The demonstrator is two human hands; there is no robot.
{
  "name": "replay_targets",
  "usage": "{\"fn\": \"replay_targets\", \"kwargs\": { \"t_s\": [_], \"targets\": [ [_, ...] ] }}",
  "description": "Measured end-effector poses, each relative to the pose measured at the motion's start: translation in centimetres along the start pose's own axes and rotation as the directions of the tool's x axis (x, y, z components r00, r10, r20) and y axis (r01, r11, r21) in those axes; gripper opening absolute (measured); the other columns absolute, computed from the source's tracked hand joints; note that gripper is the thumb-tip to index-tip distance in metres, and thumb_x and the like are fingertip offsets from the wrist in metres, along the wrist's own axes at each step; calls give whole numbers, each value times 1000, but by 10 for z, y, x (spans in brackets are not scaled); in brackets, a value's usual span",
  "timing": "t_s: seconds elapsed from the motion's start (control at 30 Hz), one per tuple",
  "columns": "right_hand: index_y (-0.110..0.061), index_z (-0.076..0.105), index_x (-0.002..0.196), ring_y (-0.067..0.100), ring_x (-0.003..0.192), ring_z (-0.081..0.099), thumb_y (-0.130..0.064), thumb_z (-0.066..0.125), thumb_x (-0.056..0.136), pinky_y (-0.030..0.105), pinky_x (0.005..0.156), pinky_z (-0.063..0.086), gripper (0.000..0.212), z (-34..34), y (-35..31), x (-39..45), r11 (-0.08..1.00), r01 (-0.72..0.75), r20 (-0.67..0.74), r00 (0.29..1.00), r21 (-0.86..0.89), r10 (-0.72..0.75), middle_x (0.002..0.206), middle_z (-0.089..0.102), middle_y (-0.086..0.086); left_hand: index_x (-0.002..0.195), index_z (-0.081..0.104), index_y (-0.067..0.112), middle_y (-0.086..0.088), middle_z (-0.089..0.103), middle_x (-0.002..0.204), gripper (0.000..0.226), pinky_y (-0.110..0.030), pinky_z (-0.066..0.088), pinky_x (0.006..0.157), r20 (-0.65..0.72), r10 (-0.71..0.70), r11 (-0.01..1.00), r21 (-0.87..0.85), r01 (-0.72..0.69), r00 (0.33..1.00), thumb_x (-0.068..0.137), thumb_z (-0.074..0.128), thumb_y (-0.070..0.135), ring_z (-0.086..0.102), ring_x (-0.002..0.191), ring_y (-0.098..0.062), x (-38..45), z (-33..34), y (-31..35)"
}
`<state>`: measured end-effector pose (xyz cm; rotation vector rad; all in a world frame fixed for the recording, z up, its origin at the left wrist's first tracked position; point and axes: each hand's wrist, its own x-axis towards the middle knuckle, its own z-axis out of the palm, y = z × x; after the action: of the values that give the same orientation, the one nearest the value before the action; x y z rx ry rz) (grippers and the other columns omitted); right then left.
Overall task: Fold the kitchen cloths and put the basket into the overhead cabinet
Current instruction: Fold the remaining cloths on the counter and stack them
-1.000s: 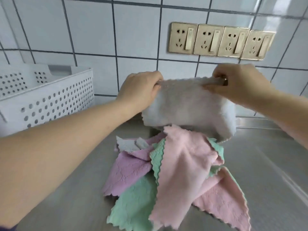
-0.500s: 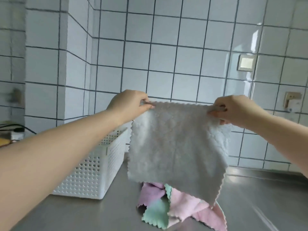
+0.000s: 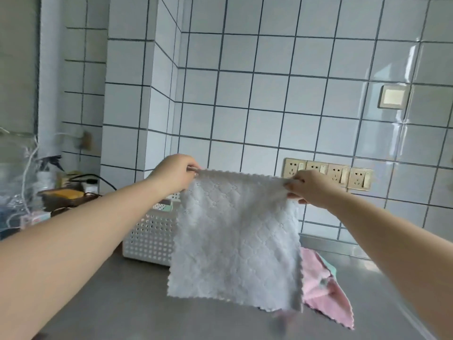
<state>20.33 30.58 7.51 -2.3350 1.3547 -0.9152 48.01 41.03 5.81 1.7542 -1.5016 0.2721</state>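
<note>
A grey-white quilted cloth (image 3: 235,253) hangs spread out flat in the air above the steel counter. My left hand (image 3: 175,174) pinches its top left corner and my right hand (image 3: 310,188) pinches its top right corner. Behind the cloth, a pile of pink cloths (image 3: 323,293) with a bit of green lies on the counter, mostly hidden. The white perforated basket (image 3: 149,236) stands on the counter at the left, partly behind the hanging cloth, with something folded showing at its top.
The steel counter (image 3: 122,303) runs to a white tiled wall with a row of gold sockets (image 3: 328,174). At the far left are a spray bottle (image 3: 47,168), cables and clutter. A tiled column juts out behind the basket.
The cloth went from bunched over the pile to stretched out and hanging. The view swung up and back, so the basket and sockets show again, and both hands keep their corners.
</note>
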Motion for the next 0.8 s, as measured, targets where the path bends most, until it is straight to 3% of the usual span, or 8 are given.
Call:
{"fn": "replay_targets", "kwargs": {
  "t_s": [0.13, 0.3, 0.47, 0.53, 0.63, 0.67, 0.73, 0.8],
  "targets": [
    [-12, 63, 93, 28, 80, 61, -32, 60, 89, 28, 61, 45, 20, 7, -5, -10, 981, 120, -144, 979, -154, -143, 82, 65, 7, 104, 69, 13, 0, 64, 102, 25, -34, 50, 89, -151, -21, 982, -187, -8, 988, 90, 50, 3, 63, 96, -23, -16, -20, -1],
    [-17, 62, 99, 21, 79, 51, -24, 64, 86, 26, 65, 35, 15, 25, 5, -52, 954, 188, -137, 965, -234, -224, 89, 63, 4, 93, 65, 29, 21, 57, 74, 24, -9, 33, 48, -145, 39, 987, -147, -60, 989, 90, 54, 8, 50, 54, 0, -76, -22, -10],
    [-16, 67, 101, 22, 89, 61, -24, 60, 85, 30, 66, 41, 19, 76, 54, -113, 895, 218, 68, 976, -390, -208, 94, 69, 2, 85, 58, 44, 23, 62, 85, 37, -14, 41, 65, 69, -8, 993, -113, 15, 998, 89, 58, 7, 58, 77, -1, -168, 14, -48],
    [-23, 67, 96, 14, 97, 60, -34, 55, 86, 21, 73, 42, 18, 97, 77, -138, 854, 286, 192, 956, -434, -223, 96, 67, -9, 84, 56, 47, 20, 64, 88, 38, -24, 46, 74, 166, -37, 994, -99, 54, 985, 89, 58, 9, 59, 82, -2, -202, 31, -62],
    [-26, 67, 101, 6, 114, 52, -36, 58, 85, 16, 90, 36, 21, 121, 106, -167, 857, 379, 335, 905, -349, -264, 119, 60, -18, 82, 55, 43, 24, 64, 92, 31, -20, 45, 73, 279, -58, 991, -99, 88, 958, 91, 56, 14, 57, 87, 5, -245, 54, -75],
    [-25, 66, 99, 4, 113, 52, -33, 59, 84, 16, 93, 36, 19, 126, 113, -174, 891, 363, 380, 891, -273, -247, 119, 60, -18, 83, 56, 42, 28, 61, 97, 26, -22, 45, 73, 290, -62, 988, -117, 99, 955, 91, 55, 17, 58, 87, 6, -255, 59, -77],
    [-25, 59, 87, -2, 82, 54, -25, 56, 84, 17, 78, 40, 4, 132, 121, -183, 954, 248, 441, 885, -170, -151, 89, 62, -17, 89, 56, 41, 25, 63, 95, 12, -28, 48, 74, 294, -82, 981, -145, 129, 952, 88, 51, 30, 61, 83, 0, -270, 65, -80],
    [-17, 45, 73, 5, 60, 40, -22, 53, 83, 26, 63, 36, 14, 133, 126, -188, 982, 149, 443, 892, -115, -84, 65, 47, -8, 96, 54, 44, 13, 67, 89, 16, -33, 49, 72, 288, -99, 975, -164, 151, 952, 84, 46, 38, 63, 75, -12, -276, 69, -83]
  ]
}}
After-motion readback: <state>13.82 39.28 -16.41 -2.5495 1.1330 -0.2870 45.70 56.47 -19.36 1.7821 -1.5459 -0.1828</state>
